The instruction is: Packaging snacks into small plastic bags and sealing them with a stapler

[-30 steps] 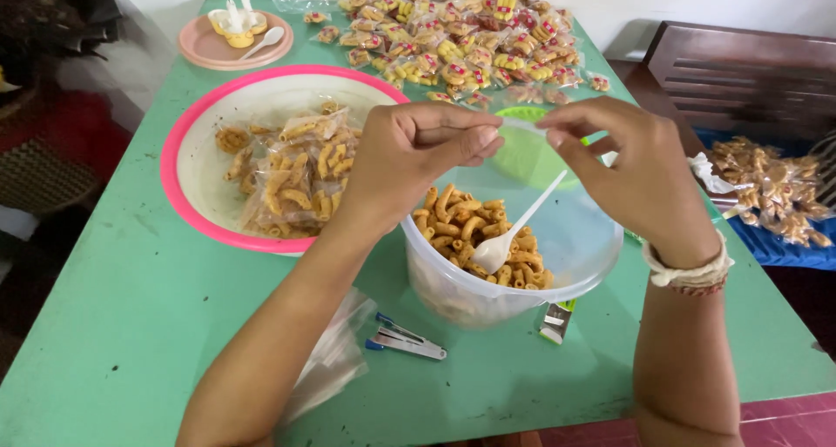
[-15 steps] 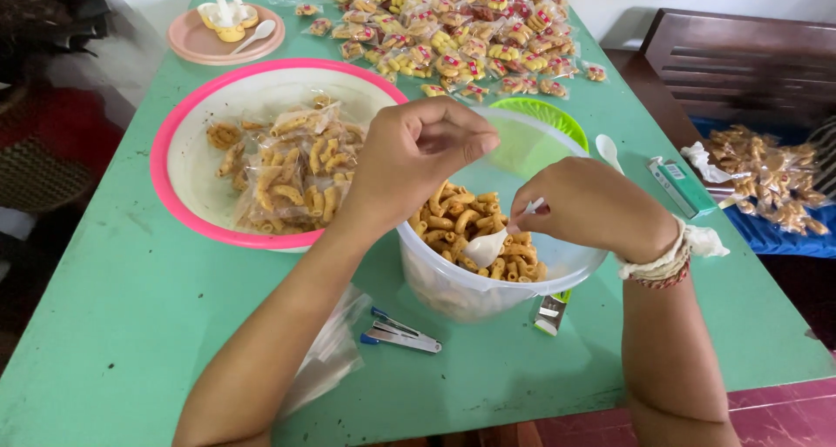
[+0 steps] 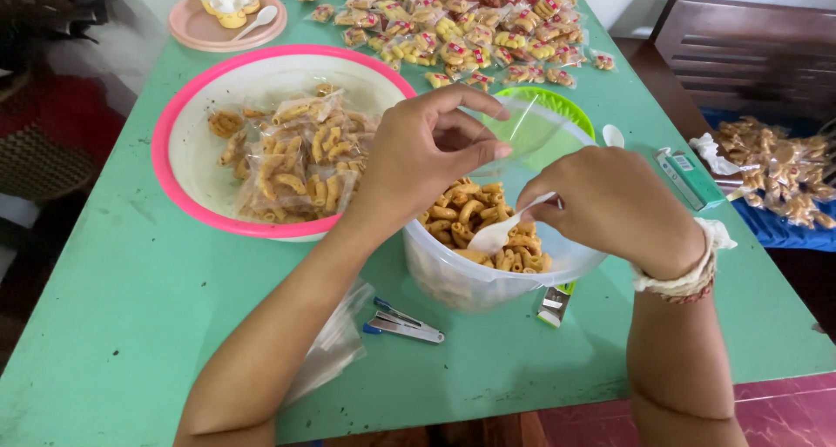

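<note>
Right hand (image 3: 614, 205) is down at the clear tub (image 3: 488, 277), fingers pinched on the handle of a white spoon (image 3: 501, 232) whose bowl is buried in the orange macaroni snacks (image 3: 475, 225). Left hand (image 3: 427, 155) hovers at the tub's 11 o'clock rim, thumb and fingertips nipping the top of a small clear bag (image 3: 531, 129), which hangs over the tub's far side. The tub sits mid-tabletop (image 3: 131, 325), just touching the big pink-rimmed bowl (image 3: 187, 116) at its 10 o'clock, and that bowl holds filled bags of snacks (image 3: 296, 160). Behind the tub, at 12 o'clock, a green basket (image 3: 557, 106) peeks out; farther up, a spread of sealed packets (image 3: 461, 25) covers the tabletop's far end. At the tub's 7 o'clock lies a stapler (image 3: 402, 322), with a stack of empty clear bags (image 3: 335, 347) beside it under the left forearm. A pink plate (image 3: 222, 25) sits at the far 10 o'clock corner. A second white spoon (image 3: 612, 135) and a green box (image 3: 688, 175) lie at 2 o'clock.
</note>
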